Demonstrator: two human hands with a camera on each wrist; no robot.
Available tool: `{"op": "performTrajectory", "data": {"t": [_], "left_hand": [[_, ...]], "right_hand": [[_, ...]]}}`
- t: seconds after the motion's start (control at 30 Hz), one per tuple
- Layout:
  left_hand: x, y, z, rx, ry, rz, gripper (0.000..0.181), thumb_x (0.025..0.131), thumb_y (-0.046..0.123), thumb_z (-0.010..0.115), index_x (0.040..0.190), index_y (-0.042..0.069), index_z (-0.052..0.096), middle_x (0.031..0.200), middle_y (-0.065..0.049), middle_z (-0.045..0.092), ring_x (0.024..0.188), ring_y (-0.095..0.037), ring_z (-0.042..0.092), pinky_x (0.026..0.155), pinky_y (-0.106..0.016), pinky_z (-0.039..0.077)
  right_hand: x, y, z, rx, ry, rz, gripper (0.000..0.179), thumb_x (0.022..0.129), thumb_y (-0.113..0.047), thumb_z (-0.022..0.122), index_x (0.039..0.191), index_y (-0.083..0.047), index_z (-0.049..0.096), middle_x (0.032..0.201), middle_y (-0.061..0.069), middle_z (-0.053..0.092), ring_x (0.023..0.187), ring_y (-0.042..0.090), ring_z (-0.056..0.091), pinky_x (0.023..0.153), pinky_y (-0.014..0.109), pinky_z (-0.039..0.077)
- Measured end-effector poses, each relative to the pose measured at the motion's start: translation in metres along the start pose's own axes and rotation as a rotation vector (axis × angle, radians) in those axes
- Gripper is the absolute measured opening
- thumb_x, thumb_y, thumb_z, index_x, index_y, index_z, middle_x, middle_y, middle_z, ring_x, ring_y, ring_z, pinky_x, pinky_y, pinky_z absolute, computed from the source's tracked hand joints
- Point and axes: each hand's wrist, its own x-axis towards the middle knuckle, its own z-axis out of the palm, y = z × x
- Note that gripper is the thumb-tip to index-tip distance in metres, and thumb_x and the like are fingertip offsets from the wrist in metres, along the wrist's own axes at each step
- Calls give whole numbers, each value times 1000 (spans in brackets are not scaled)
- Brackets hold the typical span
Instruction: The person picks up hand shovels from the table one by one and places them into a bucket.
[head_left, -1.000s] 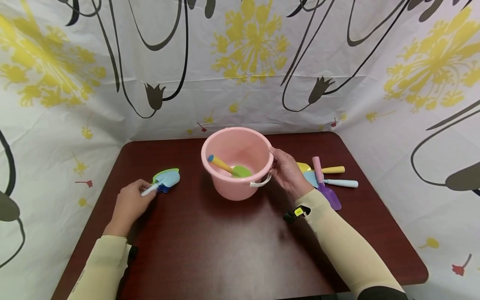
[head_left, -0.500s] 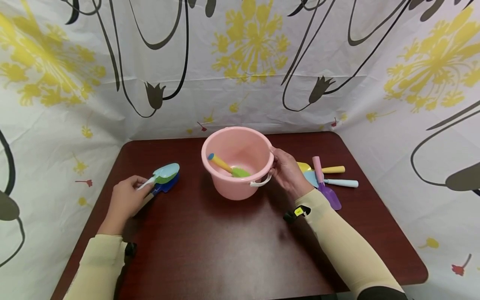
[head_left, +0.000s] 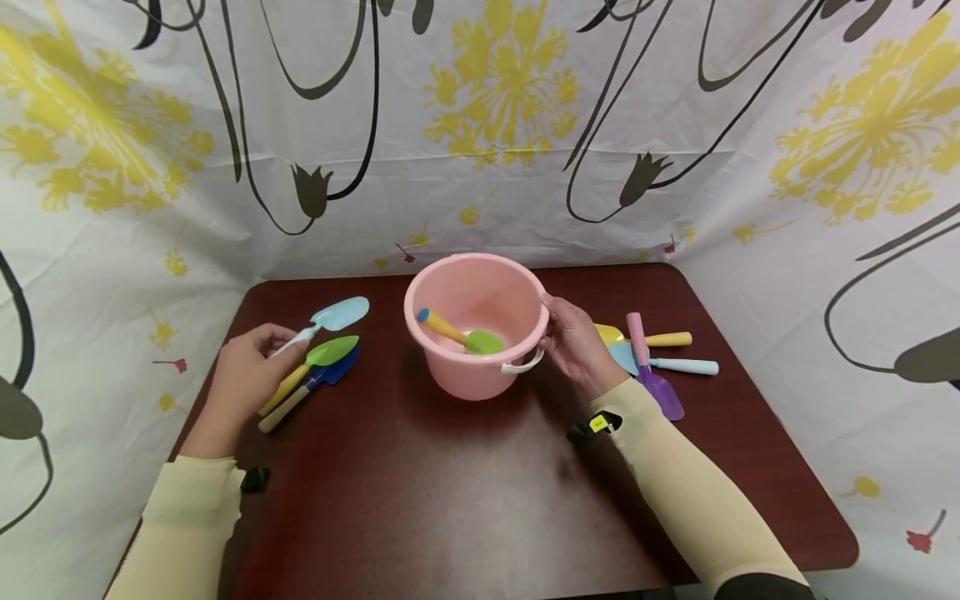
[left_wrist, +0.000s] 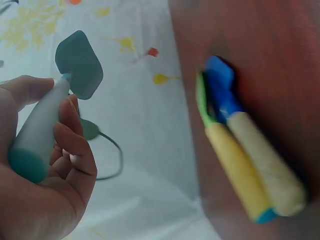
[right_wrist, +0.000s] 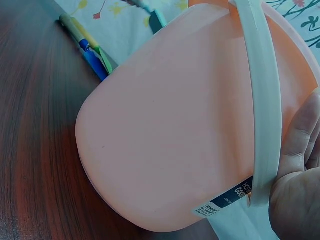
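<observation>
My left hand (head_left: 243,375) holds a light blue toy shovel (head_left: 342,313) by its pale handle, raised over the table's left side. In the left wrist view, thumb and curled fingers wrap the handle of that shovel (left_wrist: 80,65). Below it lie a green shovel (head_left: 332,350) with a yellow handle and a blue shovel (head_left: 341,367) with a wooden handle, side by side. My right hand (head_left: 576,343) grips the rim of a pink bucket (head_left: 471,382) at its right side, beside the white bail handle (right_wrist: 265,110). Inside the bucket leans a green shovel (head_left: 483,342) with a yellow handle.
To the right of the bucket, a yellow shovel (head_left: 666,340), a light blue shovel (head_left: 682,365) and a purple shovel (head_left: 660,393) with a pink handle lie crossed. A flower-patterned cloth (head_left: 450,208) surrounds the dark brown table (head_left: 450,500).
My left hand has lifted the light blue shovel off the green and blue shovels, up and slightly left, uncovering their handles. The right hand and bucket stay in place.
</observation>
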Motion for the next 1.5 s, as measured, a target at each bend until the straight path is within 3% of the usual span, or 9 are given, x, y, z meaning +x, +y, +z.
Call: {"op": "performTrajectory", "data": {"t": [0.33,0.47,0.67,0.8,1.03,1.27,1.5], "left_hand": [[14,52,-14,-32,-35,133,32,108,46,73,113,14,76,103,-5,76,84,-26,62,67,-30,51],[21,79,-13,-66,-80,205,25,106,41,77,111,17,77,104,-1,76,86,-23,64,71,-30,53],[34,112,-6,-66,-162,333,16,105,31,79,108,15,77,89,-2,73,76,-23,63,68,-33,55],[45,127,3,-12,-216,409,11,102,25,81,107,16,77,91,2,72,79,-19,63,72,-38,55],[63,152,17,185,-317,557,18,100,34,82,109,20,76,102,7,72,91,-16,64,84,-42,56],[74,170,33,301,-437,631,16,100,28,80,112,18,75,105,5,71,91,-20,62,84,-42,54],[82,177,50,323,-500,686,12,101,29,80,109,22,75,99,8,70,87,-17,61,81,-39,53]], "right_hand": [[0,2,0,6,-22,-13,27,120,-20,50,114,-3,70,83,5,67,64,12,61,54,21,53],[1,1,-1,10,-21,-4,26,119,-20,51,117,-4,71,83,4,67,64,12,62,55,21,54],[0,1,-2,12,-15,-4,26,119,-21,51,118,-4,71,83,4,67,64,12,62,55,20,55],[0,2,-2,12,-12,-5,26,119,-22,52,116,-5,72,84,4,67,64,12,62,56,21,55],[0,1,-1,14,-14,-15,26,119,-22,52,115,-6,72,85,3,67,64,11,62,55,20,55],[0,1,-3,24,-12,-9,27,120,-21,51,115,-4,71,83,3,66,65,12,61,55,21,54],[0,1,-3,11,-28,-14,28,119,-20,51,128,3,65,87,5,63,65,13,60,56,21,55]]}}
